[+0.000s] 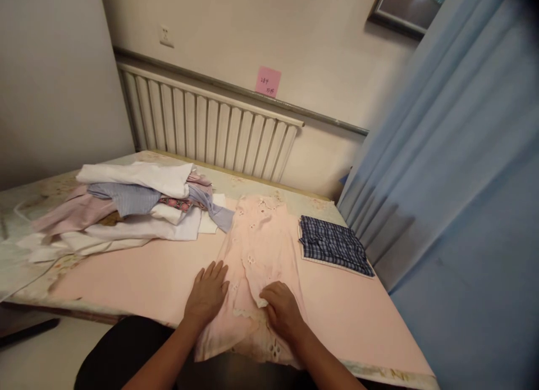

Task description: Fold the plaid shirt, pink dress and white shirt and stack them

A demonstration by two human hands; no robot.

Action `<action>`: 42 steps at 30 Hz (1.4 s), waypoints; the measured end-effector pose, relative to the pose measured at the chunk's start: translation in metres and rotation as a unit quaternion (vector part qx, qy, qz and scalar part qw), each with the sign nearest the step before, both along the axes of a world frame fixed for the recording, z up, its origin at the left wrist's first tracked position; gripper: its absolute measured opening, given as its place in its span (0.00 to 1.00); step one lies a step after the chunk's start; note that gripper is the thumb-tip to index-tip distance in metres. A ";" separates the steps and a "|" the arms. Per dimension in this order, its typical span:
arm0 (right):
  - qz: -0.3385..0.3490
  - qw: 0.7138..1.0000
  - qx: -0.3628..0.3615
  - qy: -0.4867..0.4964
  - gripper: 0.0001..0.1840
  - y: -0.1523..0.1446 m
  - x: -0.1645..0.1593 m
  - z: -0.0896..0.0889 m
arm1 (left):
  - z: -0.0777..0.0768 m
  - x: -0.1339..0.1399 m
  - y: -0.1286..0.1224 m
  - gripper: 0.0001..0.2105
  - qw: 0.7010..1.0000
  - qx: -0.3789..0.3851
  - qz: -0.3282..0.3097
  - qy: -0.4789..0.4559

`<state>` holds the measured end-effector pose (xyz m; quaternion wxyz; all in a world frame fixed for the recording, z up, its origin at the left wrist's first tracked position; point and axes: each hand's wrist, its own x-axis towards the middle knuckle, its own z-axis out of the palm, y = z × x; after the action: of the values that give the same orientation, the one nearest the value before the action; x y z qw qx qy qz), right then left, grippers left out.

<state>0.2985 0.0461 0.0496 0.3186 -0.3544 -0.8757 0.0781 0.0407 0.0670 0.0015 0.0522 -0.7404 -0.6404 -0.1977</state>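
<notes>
A pale pink garment point(269, 238) with eyelet cut-outs and a scalloped edge lies spread on the table, its lower end reaching the front edge. My left hand point(207, 291) rests flat at the garment's left side, fingers stretched out. On the right, my right hand point(281, 308) has its fingers closed on a front edge of the garment, near the lower middle. Part of that front flap is folded and wrinkled around the hand.
A heap of crumpled clothes point(138, 204) lies at the left. To the right is a folded navy plaid garment point(334, 244). Pink cloth point(349, 317) covers much of the table. A radiator point(210, 120) stands behind it, and a blue curtain point(446, 171) hangs along the right.
</notes>
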 end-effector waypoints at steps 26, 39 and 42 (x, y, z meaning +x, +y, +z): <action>-0.114 0.981 -0.035 -0.150 0.28 0.059 -0.024 -0.041 | 0.004 0.001 0.000 0.22 1.000 -0.002 -0.004 0.019; -0.091 0.982 -0.055 -0.155 0.31 0.021 0.013 -0.033 | 0.002 0.000 0.001 0.22 1.000 -0.014 -0.004 0.018; -0.101 0.983 -0.042 -0.149 0.31 0.002 0.034 -0.036 | 0.004 0.000 0.000 0.22 0.999 -0.027 -0.007 0.018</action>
<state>0.3321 0.0484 0.0140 0.1760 -0.4617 -0.8689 0.0285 0.0405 0.0669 0.0056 0.0428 -0.7492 -0.6394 -0.1671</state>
